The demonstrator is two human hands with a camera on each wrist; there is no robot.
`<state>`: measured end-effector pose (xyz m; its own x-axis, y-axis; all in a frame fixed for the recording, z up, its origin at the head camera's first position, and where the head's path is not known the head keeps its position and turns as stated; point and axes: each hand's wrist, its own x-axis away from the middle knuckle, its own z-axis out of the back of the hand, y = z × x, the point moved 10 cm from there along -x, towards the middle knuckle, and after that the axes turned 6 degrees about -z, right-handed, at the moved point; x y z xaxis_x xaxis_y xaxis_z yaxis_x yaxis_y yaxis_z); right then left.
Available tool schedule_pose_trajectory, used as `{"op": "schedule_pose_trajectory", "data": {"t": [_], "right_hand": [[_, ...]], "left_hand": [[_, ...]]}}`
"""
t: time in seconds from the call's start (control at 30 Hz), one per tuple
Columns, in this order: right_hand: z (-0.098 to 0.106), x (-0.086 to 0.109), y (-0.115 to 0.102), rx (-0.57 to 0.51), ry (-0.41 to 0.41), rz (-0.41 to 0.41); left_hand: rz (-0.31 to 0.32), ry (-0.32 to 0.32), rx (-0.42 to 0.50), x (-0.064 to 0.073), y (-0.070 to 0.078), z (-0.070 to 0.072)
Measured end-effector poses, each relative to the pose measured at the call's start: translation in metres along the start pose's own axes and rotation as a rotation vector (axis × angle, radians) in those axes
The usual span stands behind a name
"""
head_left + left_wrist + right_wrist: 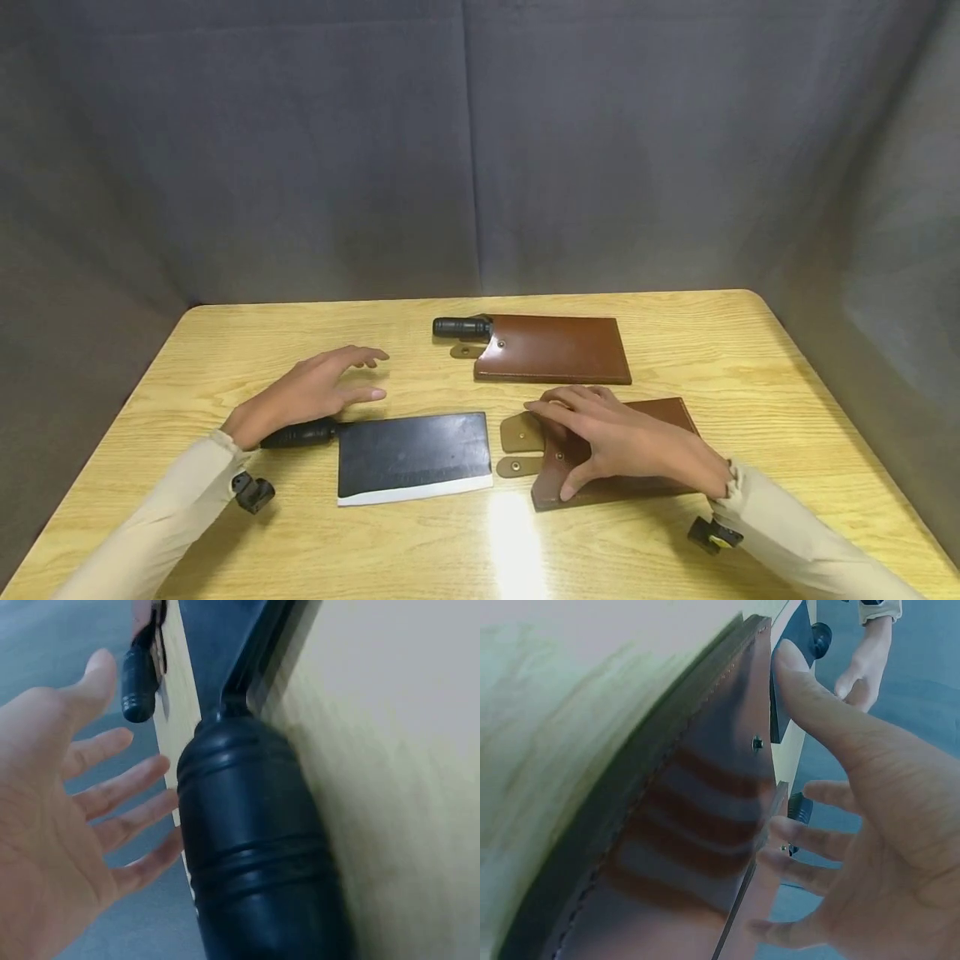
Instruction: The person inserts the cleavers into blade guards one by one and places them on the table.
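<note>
A cleaver [414, 452] with a dark blade and bright cutting edge lies flat on the table, its edge toward the near side. Over its black ridged handle [255, 817] is my left hand [315, 388], fingers spread and holding nothing; the wrist covers part of the handle in the head view. To the right lies a brown leather sheath [663, 410], its two tan straps [517, 467] pointing at the blade. My right hand [626, 437] is spread just over this sheath, thumb near its front edge, and hides its middle. In the right wrist view, finger shadows fall across the leather [690, 825].
Farther back, a second brown sheath [555, 348] lies flat with a black handle [453, 327] sticking out at its left. The wooden table [300, 533] has rounded far corners, and grey cloth [337, 167] hangs behind it and on both sides.
</note>
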<state>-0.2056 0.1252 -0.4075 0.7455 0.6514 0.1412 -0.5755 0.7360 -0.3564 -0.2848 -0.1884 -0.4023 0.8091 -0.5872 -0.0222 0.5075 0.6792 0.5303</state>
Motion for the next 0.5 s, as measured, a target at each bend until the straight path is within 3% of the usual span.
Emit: {"op": "schedule_pose_trajectory", "data": {"t": [0.27,0.5], "right_hand": [[-0.009,0.010,0.003,-0.032,-0.091,-0.076],[-0.011,0.015,0.008,0.029,-0.086,-0.082]], "left_hand": [[0.044,-0.094,0.014,0.038,-0.004,-0.007],[0.031,-0.165,-0.147,0.052,0.002,-0.006]]}}
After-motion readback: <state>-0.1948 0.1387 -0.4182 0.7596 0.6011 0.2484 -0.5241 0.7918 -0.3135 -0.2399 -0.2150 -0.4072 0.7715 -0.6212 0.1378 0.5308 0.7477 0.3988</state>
